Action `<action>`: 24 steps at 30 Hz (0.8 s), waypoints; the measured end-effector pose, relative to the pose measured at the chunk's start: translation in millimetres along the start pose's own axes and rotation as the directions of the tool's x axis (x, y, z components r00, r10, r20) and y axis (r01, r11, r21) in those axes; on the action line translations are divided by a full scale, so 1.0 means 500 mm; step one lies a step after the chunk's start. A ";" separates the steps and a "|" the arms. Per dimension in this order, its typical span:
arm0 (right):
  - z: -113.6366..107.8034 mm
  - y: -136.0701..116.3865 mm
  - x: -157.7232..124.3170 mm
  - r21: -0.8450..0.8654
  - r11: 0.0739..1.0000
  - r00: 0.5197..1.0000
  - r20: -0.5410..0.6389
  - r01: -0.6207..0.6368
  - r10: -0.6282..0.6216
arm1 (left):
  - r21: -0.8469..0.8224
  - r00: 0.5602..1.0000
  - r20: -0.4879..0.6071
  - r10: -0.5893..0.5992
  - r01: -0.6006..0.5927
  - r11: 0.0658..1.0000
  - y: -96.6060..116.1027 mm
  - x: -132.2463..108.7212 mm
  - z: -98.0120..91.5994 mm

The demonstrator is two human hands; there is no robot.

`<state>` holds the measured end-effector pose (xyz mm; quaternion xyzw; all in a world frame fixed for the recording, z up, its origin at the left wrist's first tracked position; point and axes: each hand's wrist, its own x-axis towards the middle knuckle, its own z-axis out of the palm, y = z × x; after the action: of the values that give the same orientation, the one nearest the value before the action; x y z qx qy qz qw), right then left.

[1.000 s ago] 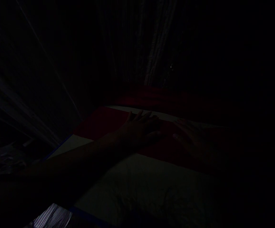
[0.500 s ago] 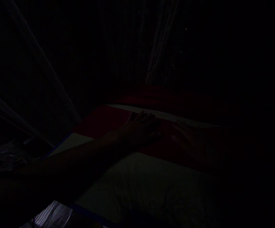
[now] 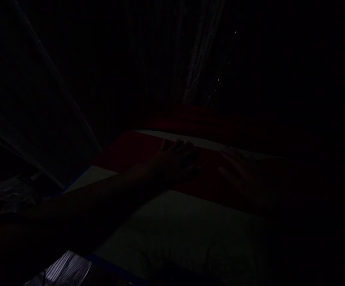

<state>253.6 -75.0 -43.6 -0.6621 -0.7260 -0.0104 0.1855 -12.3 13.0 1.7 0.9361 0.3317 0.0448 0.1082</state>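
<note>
Darkness swallows most of the head view. The left hand (image 3: 175,162) lies flat with its fingers spread on the red sheet (image 3: 130,151), which runs as a band across the pale cloth (image 3: 190,222). The right hand (image 3: 242,171) rests just beside it on the same band, seemingly flat too, though faint. In such poor light, uneven pressure could wrinkle or skew the sheet unnoticed. Since half a second ago, both hands have hardly shifted.

The left hand (image 3: 175,161) lay on the stripe (image 3: 130,149) across the cloth (image 3: 190,230), the right hand (image 3: 244,172) just beside it; behind hung, seemingly, a curtain (image 3: 200,55).
</note>
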 end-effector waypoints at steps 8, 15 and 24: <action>0.003 0.005 -0.002 0.022 1.000 1.000 -0.015 -0.005 0.005 | -0.006 1.000 0.006 0.000 0.000 1.000 0.007 -0.004 -0.005; -0.002 -0.003 -0.001 0.047 0.999 0.998 -0.067 -0.012 0.015 | -0.014 0.999 -0.013 -0.031 0.031 0.999 0.013 -0.006 -0.011; 0.001 0.000 -0.001 0.022 1.000 0.999 -0.051 0.002 -0.001 | -0.008 1.000 -0.019 -0.001 0.001 1.000 0.003 -0.004 -0.004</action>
<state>253.5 -75.4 -44.2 -0.6589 -0.7217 -0.0195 0.2113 -13.0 10.9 4.1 0.9350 0.3329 0.0549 0.1091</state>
